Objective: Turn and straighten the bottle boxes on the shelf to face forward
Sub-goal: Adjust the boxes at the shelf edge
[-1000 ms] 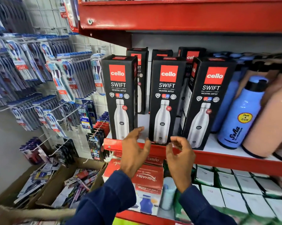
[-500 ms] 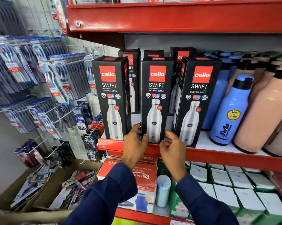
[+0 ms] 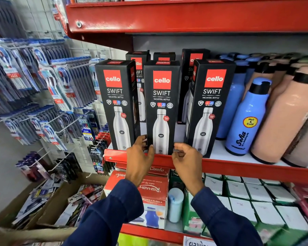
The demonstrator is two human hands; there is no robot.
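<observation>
Black middle Cello Swift box [image 3: 161, 110], base pinched by left hand [image 3: 138, 159] and right hand [image 3: 186, 159]; square it toward 6 o'clock.

We reach forward and up with both arms, dark blue sleeves covering each forearm to the wrist. Our left hand [image 3: 139, 157] is raised with its back toward us, wrist bent slightly back; its fingers curl forward and its thumb points up and to the right, its tip level with the knuckles. Our right hand [image 3: 187, 160] sits just beside it at about the same height, also back toward us, fingers bent and bunched toward the thumb in a loose pinch. A narrow gap separates the two grips. Both elbows are out of view below.
</observation>
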